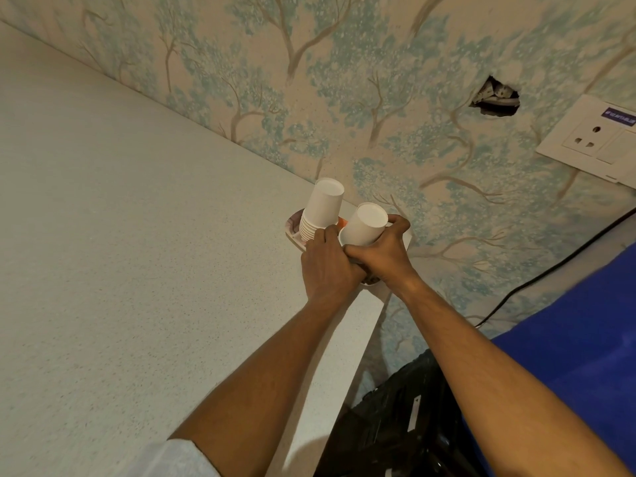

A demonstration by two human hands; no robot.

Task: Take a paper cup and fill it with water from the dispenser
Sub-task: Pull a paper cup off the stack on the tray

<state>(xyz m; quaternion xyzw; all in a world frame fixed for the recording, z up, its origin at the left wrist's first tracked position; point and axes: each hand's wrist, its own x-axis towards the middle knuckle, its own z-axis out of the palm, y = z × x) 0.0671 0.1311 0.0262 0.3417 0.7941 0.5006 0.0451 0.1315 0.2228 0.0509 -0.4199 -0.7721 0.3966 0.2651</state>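
Observation:
Two stacks of white paper cups stand upside down on a small tray (292, 232) at the counter's far corner. The left stack (321, 210) has several rims showing at its base. My right hand (383, 251) is wrapped around the right stack (364, 223), thumb over its far side. My left hand (327, 263) sits against the base of that same stack, fingers curled at the cup rims, touching my right hand. What my left fingers grip is hidden. No dispenser is identifiable in view.
The speckled white counter (137, 235) fills the left, its edge running down to the right. Tree-patterned wallpaper lies behind, with a hole (495, 99) and a wall socket (592, 137). A black cable (550, 270), a blue object (568, 339) and a black bag (395, 414) lie right of the counter.

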